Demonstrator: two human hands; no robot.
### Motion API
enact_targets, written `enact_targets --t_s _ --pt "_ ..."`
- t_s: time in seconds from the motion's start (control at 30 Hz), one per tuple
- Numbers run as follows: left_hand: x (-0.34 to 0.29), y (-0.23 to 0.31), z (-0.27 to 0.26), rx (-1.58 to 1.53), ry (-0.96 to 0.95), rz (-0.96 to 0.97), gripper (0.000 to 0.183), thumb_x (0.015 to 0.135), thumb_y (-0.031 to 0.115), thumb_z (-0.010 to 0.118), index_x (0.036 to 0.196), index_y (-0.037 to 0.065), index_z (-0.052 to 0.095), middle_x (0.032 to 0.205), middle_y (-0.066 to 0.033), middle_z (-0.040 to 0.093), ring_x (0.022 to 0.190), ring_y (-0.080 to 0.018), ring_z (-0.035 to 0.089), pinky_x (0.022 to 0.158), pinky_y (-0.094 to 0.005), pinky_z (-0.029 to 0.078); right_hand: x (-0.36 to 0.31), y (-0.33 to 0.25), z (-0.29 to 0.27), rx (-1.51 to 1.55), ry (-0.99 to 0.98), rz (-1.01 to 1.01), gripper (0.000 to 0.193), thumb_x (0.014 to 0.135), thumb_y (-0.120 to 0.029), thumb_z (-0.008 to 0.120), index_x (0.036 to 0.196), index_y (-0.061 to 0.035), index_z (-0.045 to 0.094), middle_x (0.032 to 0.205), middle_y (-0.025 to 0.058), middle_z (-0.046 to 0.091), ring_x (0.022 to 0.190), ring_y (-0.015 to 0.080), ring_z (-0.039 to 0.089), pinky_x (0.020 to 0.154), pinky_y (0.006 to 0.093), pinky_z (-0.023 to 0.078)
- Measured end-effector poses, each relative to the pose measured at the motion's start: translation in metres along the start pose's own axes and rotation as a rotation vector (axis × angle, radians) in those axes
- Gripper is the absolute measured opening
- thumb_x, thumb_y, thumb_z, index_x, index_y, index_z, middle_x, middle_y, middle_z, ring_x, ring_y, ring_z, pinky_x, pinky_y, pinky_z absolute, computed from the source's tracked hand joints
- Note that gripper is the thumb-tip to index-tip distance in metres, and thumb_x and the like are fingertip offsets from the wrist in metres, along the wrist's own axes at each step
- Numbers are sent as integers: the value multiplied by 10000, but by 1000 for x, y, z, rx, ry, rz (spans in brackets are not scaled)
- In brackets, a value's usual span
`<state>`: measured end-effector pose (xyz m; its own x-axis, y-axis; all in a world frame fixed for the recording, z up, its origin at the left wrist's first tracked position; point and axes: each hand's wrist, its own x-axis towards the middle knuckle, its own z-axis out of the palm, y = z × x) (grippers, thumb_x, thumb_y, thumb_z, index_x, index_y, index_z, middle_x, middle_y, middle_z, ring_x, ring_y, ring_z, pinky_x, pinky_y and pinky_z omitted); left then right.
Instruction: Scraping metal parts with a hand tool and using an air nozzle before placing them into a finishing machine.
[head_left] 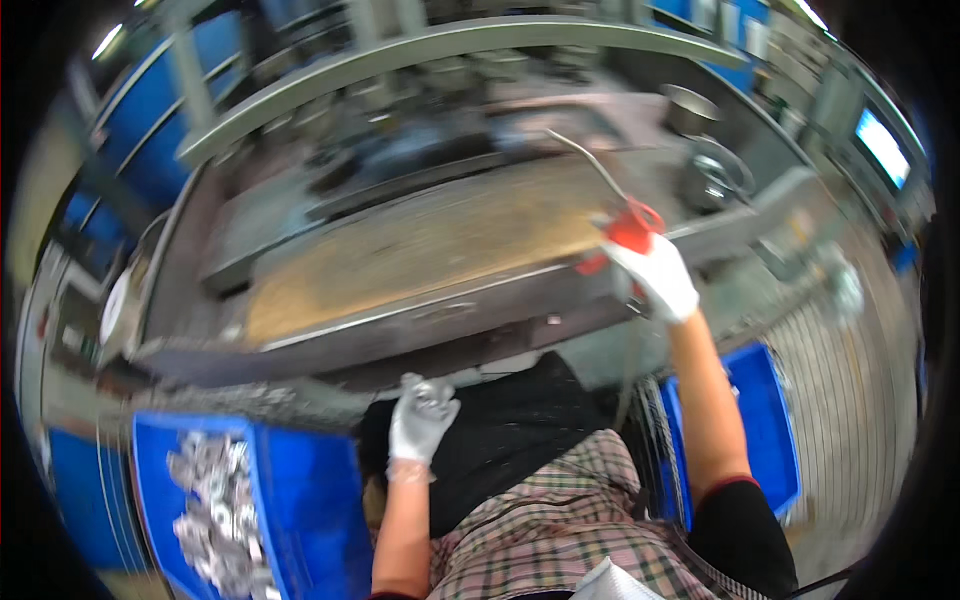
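Observation:
My right hand (660, 278), in a white glove, is wrapped round a red air blow gun (634, 228) with a long, thin, bent metal nozzle. The gun is raised over the right end of the workbench, its nozzle pointing up and to the left. A hose seems to hang below it. My left hand (418, 432), also gloved in white, is closed on a small silvery metal part (434, 399) in front of my black apron (520, 440). Blur hides the part's exact shape.
The metal workbench (430, 250) has a worn brownish top and a raised front edge. Two metal pots (690, 108) stand at its right back. A blue bin (262, 480) at the lower left holds several silvery metal parts (222, 515). Another blue bin (775, 420) stands at my right.

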<state>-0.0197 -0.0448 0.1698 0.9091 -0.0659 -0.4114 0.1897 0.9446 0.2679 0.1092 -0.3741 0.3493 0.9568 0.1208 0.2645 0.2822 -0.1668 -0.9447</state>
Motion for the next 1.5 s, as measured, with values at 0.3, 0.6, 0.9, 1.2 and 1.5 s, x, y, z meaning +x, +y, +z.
enact_targets --t_s 0.3,0.6,0.9,1.2,1.5 --pt "70 23 -98 -92 102 206 224 922 468 571 997 258 563 808 47 534 916 -236 525 862 -409 425 -89 39 74 -405 -792 333 485 817 -467 674 1116 -89 621 857 138 685 783 266 670 744 361 509" --pt "95 20 -97 -206 197 175 208 930 420 574 857 225 570 680 54 513 681 -186 503 725 -372 408 -69 97 144 -645 -871 536 357 833 -362 623 925 -17 609 731 143 667 661 291 667 674 387 511" --pt "84 22 -112 -93 89 217 304 892 511 592 988 225 621 924 -22 630 912 -302 595 859 -478 445 -64 93 174 -622 -1007 499 312 824 -324 598 847 -13 611 623 117 655 601 263 653 639 382 499" --pt "87 23 -107 -120 67 169 351 918 527 533 1045 210 618 990 -25 634 991 -319 577 884 -472 451 -65 98 174 -686 -1020 484 303 819 -319 586 854 -20 616 634 122 647 595 278 643 635 378 499" --pt "81 21 -94 -99 231 190 437 916 566 501 1062 168 608 1009 -55 637 987 -335 582 888 -490 452 -64 97 178 -663 -1012 502 304 804 -314 608 870 -17 613 669 120 654 610 270 642 631 381 497"
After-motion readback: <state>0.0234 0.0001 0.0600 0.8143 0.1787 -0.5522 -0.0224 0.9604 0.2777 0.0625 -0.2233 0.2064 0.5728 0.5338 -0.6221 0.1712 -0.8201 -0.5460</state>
